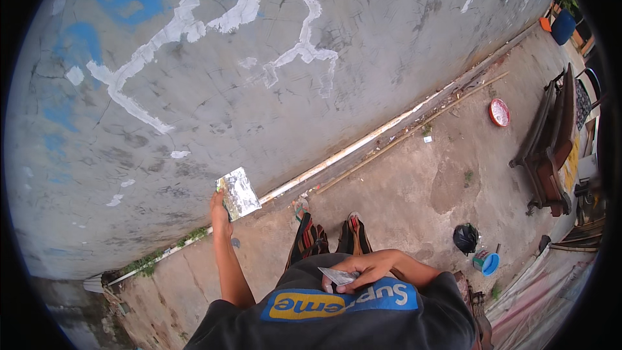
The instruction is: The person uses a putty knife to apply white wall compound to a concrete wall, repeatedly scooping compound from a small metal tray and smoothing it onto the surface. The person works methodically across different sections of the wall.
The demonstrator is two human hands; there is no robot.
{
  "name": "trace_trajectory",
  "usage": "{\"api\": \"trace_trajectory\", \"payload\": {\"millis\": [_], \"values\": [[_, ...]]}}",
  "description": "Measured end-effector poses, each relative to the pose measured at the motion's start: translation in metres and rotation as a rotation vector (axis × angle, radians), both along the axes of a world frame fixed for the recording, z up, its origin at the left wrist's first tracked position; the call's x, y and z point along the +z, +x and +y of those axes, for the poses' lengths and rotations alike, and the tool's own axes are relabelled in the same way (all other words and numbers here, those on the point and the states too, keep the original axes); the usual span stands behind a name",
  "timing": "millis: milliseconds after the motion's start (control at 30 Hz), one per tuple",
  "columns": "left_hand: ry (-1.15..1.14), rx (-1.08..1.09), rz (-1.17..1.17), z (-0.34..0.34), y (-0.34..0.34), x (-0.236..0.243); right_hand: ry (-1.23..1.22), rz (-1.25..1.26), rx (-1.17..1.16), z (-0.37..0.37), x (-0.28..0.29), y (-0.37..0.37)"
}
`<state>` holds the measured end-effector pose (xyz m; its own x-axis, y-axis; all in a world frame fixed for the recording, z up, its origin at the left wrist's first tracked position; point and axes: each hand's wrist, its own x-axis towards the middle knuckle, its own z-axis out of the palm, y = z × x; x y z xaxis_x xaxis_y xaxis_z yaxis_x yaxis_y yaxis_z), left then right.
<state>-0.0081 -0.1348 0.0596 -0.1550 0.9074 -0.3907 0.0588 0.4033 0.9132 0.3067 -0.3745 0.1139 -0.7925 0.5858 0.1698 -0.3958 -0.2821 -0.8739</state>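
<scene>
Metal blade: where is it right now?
Head view, lower centre: the metal blade is in the right hand, in front of the dark shirt.

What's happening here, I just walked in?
A person is standing at a grey wall marked with white streaks. Their left hand holds a flat plate smeared with white, out to the left. Their right hand holds a flat scraper in front of the shirt, away from the wall.
</scene>
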Motion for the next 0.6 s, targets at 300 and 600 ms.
{"api": "trace_trajectory", "payload": {"millis": [300,600], "values": [[0.021,-0.030,-0.073,0.002,0.016,-0.029,-0.096,0.036,-0.030,-0.009,0.000,-0.007],[0.013,-0.260,-0.368,-0.024,0.090,0.026,0.009,-0.012,-0.092,-0.011,0.002,-0.009]]}}
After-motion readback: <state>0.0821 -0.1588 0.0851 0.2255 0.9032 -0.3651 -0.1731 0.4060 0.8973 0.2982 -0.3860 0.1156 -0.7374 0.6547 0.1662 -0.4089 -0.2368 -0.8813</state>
